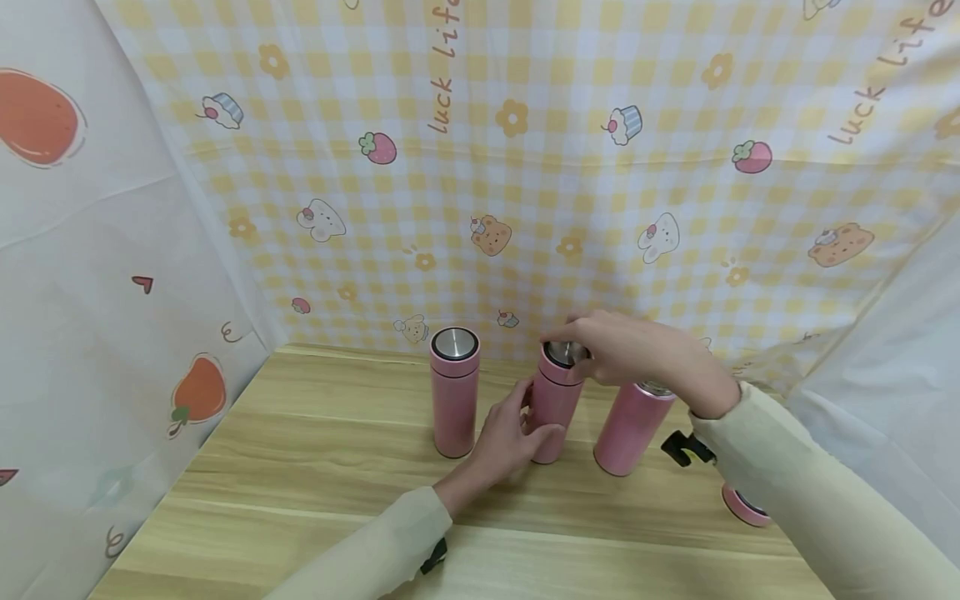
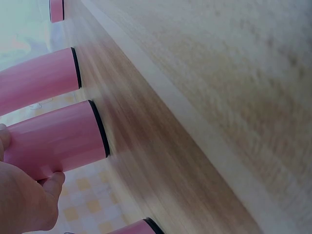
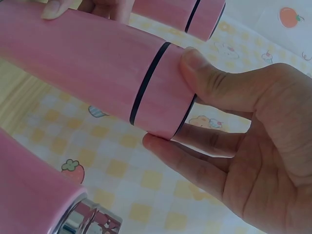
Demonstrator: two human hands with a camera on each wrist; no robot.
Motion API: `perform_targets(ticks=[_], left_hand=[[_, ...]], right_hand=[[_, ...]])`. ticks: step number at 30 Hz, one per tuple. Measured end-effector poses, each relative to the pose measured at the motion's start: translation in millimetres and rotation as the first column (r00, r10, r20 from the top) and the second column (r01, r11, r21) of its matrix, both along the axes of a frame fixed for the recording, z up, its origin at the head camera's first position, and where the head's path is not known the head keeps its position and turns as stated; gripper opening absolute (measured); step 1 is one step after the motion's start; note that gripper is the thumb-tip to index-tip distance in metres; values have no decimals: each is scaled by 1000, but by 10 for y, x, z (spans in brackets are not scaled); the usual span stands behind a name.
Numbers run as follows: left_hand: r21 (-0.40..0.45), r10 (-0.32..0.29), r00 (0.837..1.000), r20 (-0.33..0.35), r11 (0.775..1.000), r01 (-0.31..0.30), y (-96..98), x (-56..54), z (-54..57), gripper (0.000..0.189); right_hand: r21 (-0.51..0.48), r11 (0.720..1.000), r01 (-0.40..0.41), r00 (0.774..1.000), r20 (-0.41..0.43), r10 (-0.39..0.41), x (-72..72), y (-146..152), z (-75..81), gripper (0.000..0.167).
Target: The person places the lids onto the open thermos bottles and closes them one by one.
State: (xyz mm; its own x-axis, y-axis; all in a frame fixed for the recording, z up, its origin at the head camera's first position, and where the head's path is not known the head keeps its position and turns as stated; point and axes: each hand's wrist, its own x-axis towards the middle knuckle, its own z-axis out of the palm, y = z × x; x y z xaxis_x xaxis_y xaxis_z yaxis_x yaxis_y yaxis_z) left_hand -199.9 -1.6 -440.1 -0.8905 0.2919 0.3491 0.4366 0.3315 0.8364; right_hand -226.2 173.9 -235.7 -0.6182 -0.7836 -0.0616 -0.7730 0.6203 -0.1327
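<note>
Flask (image 1: 557, 405), mid: pink w/ blk band (image 3: 146, 83)

The bottle (image 1: 555, 404) I held was pink, the cloth (image 1: 555, 183) yellow-and-white check.
Its lid (image 3: 163, 92) had a silver top (image 1: 563, 351) rimmed in black; my sleeves (image 1: 810, 492) were cream, the table (image 1: 315, 467) pale striped wood, the side sheet (image 1: 67, 333) white with orange fruit (image 1: 198, 387).

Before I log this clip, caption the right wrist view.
Right hand grips the lid of a pink bottle; left hand holds it lower down, uncapped bottle alongside.
</note>
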Motion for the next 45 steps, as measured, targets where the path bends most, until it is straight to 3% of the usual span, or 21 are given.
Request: perform_targets(ticks=[7,11,17,23,45], left_hand=[[-8,1,1000,6,1000,-1,-11,-8,-7,70],[-4,1,1000,7,1000,-1,-10,-7,-11,70],[10,-14,1000,11,1000,14,-1,-5,3,71],[10,-12,1000,5,1000,12,-2,-3,9,70],[-2,3,999,32,1000,-2,1,-12,-27,70]], right_hand=[[3,1000,0,999,-37,0,-16,-5,-19,53],[-50,998,-33,999,-29,32,-60,61,-60,57],[-142,985,-95,992,66,105,-96,206,-71,64],[-163,975,-154,973,147,179,-85,185,-47,66],[-92,990,-107,985,126,118,-73,97,-60,64]])
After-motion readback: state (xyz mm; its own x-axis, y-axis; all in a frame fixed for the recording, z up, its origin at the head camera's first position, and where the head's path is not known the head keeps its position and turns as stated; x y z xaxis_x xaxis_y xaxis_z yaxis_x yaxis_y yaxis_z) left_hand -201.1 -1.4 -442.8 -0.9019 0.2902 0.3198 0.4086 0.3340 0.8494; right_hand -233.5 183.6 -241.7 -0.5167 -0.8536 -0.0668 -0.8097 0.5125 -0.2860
